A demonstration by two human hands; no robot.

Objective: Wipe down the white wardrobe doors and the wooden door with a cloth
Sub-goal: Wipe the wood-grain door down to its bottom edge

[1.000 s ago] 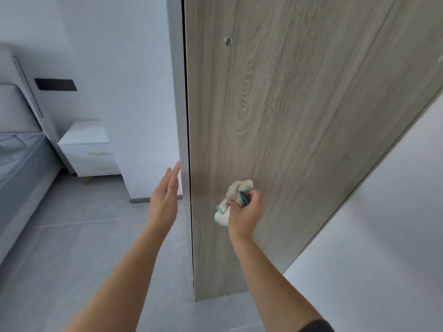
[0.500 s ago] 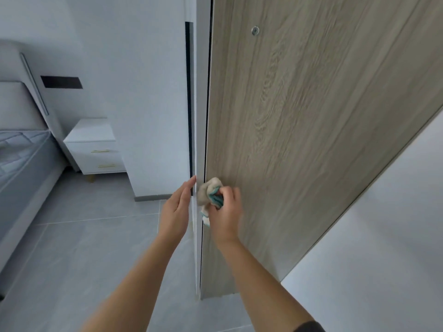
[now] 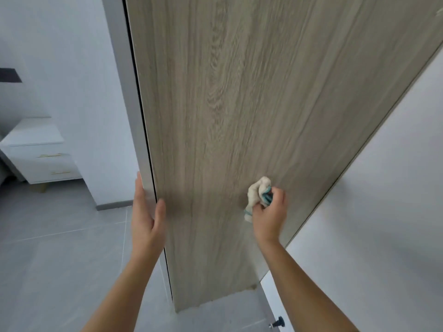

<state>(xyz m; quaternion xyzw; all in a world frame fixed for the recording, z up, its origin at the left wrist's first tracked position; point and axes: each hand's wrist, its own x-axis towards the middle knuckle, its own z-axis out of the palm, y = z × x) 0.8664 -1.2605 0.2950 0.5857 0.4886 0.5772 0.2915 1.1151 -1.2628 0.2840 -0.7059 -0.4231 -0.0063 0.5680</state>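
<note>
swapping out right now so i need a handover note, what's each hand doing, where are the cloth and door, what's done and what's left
Left hand: open, straight fingers along the free edge of the door, thumb on its face, steadying it.
Right hand: grips the bunched cloth, pressed to the door face low down, right of centre.
The door stands open; a doorstop sits on the floor below right.
Done: wiping the door is under way; nothing shows which parts are covered.
Left: the rest of the door. The wardrobe doors are out of view, so check them.
</note>
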